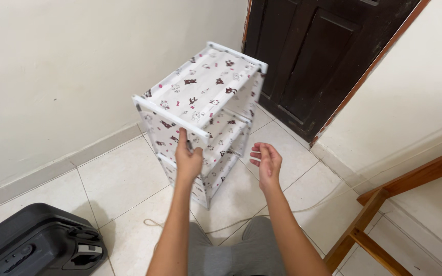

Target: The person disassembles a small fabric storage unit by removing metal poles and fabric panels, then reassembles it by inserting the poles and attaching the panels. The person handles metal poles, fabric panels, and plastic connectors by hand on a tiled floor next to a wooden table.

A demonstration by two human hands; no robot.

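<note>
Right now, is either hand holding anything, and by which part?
The left hand grips the fabric shelf rack at a white front frame tube near its corner. The right hand hangs apart, fingers curled, seemingly empty.

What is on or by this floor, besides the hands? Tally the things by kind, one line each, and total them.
Fabric shelf rack, white with small printed figures, touched by the left hand: 1
Black hard case: 1
Dark wooden door: 1
Wooden frame, right of the right hand: 1
Light cord on the tiles: 1
Total: 5
</note>
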